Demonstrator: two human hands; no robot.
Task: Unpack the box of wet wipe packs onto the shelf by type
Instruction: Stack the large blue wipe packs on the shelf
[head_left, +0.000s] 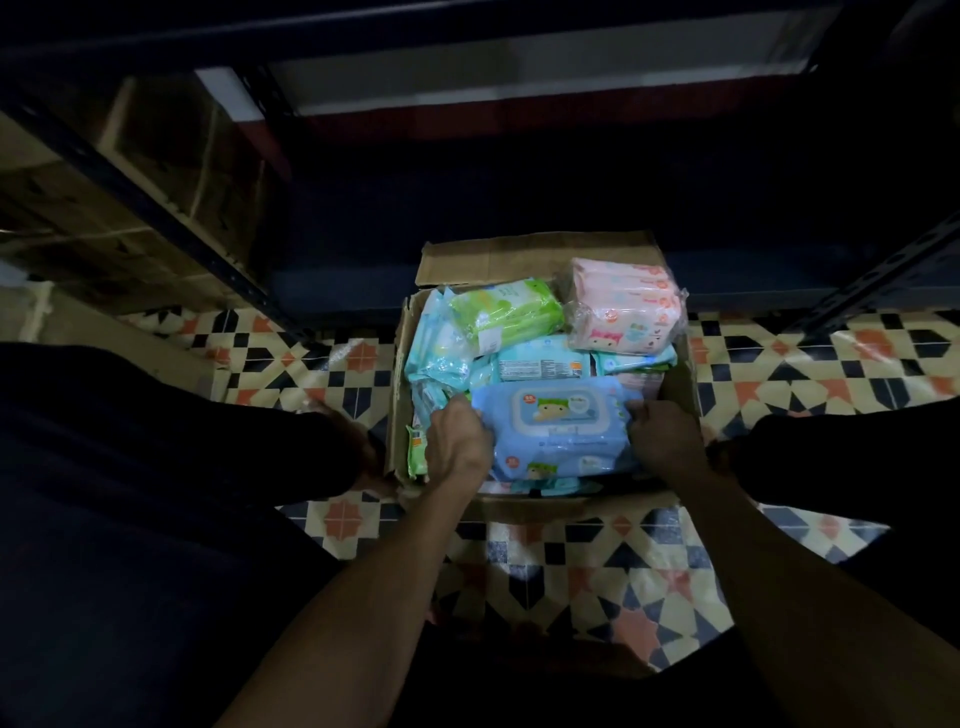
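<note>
Gripping the blue pack (558, 428) at its two short ends, the hands look set to lift it straight out of the cardboard box (683, 374), which stands open on the patterned tile floor (810, 364) just in front of the dark metal shelf (467, 280). The left hand (460, 441) curls over the pack's left end, fingers tucked down between it and the packs beside it, and the right hand (660, 434) closes round the right end in the same way; a grasp from both ends probably suits a soft, full pack that would sag if pinched at one corner. The blue pack lies flat on top of the pile at the near side of the box, its flip lid facing up, its long axis running left to right across the view, parallel to the near wall of the box. Beyond it lie a green pack (504, 312), tilted with its long axis also roughly left to right, and a pink bundle (626, 306) in clear wrap leaning at the far right corner, with pale turquoise packs (540, 361) between and beneath them. Mixed as the colours are, sorting by type seems barely begun, and the shelf board directly ahead shows dark, its contents impossible to make out.
</note>
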